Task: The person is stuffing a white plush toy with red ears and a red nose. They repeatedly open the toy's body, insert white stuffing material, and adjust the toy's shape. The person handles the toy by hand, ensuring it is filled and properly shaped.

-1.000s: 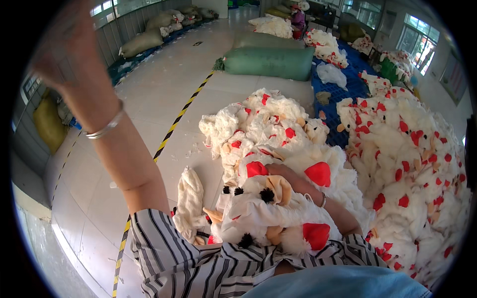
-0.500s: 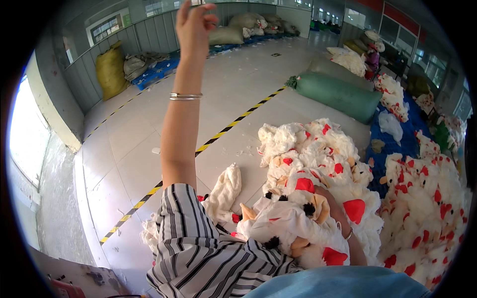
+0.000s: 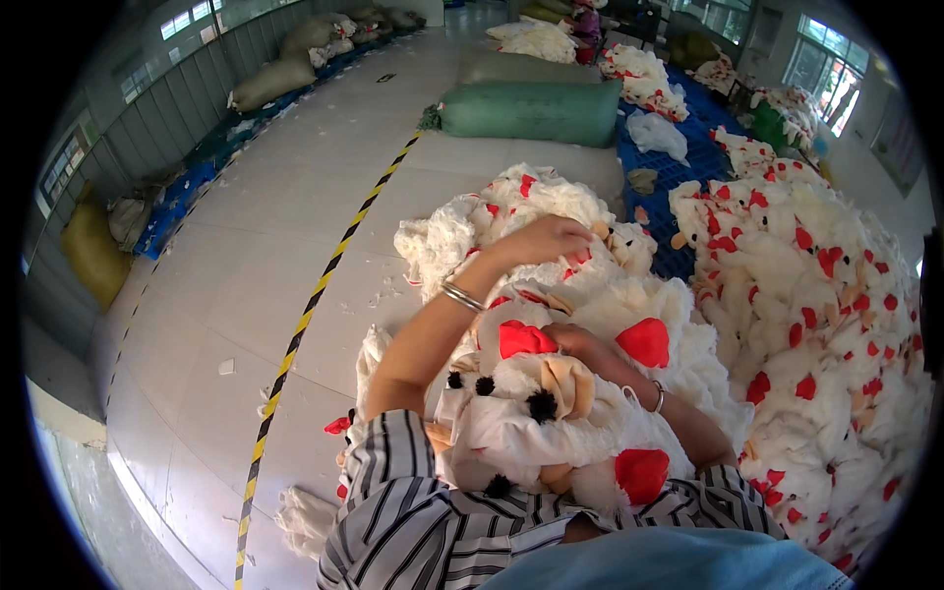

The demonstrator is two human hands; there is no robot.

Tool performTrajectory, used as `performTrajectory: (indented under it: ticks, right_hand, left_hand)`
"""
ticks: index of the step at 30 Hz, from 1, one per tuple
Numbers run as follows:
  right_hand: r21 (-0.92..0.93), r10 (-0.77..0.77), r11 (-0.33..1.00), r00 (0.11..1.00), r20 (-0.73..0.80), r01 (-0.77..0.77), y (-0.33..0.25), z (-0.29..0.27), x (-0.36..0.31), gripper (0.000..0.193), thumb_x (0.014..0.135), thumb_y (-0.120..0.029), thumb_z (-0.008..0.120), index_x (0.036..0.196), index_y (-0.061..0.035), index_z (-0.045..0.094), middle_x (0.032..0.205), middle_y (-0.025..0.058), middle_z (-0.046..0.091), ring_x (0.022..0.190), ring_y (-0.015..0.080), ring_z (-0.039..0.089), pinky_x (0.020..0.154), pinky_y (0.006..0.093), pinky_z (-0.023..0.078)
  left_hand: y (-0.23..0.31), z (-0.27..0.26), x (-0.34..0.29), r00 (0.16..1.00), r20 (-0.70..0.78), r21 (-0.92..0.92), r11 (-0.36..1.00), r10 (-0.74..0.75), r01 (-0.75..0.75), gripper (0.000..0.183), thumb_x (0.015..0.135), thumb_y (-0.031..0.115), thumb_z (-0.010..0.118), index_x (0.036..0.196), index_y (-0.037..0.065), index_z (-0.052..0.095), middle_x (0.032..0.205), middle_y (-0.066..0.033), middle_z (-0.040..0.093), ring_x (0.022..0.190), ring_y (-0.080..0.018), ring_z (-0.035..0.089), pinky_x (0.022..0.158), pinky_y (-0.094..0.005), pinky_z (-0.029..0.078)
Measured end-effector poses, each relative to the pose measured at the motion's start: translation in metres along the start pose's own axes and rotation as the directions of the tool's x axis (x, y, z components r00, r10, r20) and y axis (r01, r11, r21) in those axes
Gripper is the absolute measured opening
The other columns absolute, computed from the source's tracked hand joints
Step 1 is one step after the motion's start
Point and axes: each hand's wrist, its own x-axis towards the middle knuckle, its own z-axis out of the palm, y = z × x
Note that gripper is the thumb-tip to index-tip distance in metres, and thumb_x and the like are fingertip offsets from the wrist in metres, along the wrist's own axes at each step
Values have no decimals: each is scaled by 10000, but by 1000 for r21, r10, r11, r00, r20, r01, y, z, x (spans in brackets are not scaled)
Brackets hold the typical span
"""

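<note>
Against my lap rests an unstuffed white plush toy point(image 3: 492, 428) with red patches, tan ears and black pompoms. My right hand point(image 3: 580, 342) is closed on its upper part beside a red patch point(image 3: 526, 339); fabric hides some of its fingertips. Above and beyond it, my left hand point(image 3: 551, 239) hovers over the heap of white plush pieces point(image 3: 531, 197), a silver bangle on its wrist. Its fingers are bent and drawn together; what they hold, if anything, is too small to make out.
A larger heap of white and red plush pieces point(image 3: 816, 295) lies at the right, near a blue sheet point(image 3: 678, 177). A green sack point(image 3: 531, 110) lies beyond. Yellow-black tape point(image 3: 300, 329) crosses the floor at the left. Sacks point(image 3: 270, 84) line the far-left wall.
My left hand has come down from its raised, outstretched position, back toward the plush heap. My right hand stays on the plush toy. The view has turned to the right.
</note>
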Motion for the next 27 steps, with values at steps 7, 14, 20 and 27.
performTrajectory:
  ticks: [7,14,20,27]
  right_hand:
    - [284,235,931,972,12,-229,-36,7,6,331,909,-112,606,1212,12,567,1173,103,634,1076,167,579,953,309,437]
    - [3,313,950,948,64,-313,-67,-19,10,304,902,-127,619,1169,11,578,1083,114,652,983,144,595,857,302,470]
    - [-92,96,981,840,-533,-171,-107,-75,-5,115,860,-50,635,962,1,647,867,66,658,788,108,601,709,265,469]
    - [216,262,965,546,-796,-149,-132,-108,-31,213,894,-86,622,1095,-21,599,1009,57,640,881,102,584,792,252,468]
  left_hand:
    - [-172,161,74,949,55,-24,950,312,-311,184,892,171,542,946,7,605,835,-86,649,656,-169,552,624,-315,462]
    - [-121,159,61,985,69,20,987,156,-158,163,857,129,591,982,33,634,840,-74,644,743,-153,550,711,-312,470]
    - [-132,148,47,987,78,6,990,139,-140,201,851,156,616,1005,32,648,882,-73,656,797,-169,575,765,-320,479]
    - [-72,123,25,982,160,-3,995,96,-97,227,860,187,623,1013,23,658,930,-71,671,855,-180,602,803,-333,486]
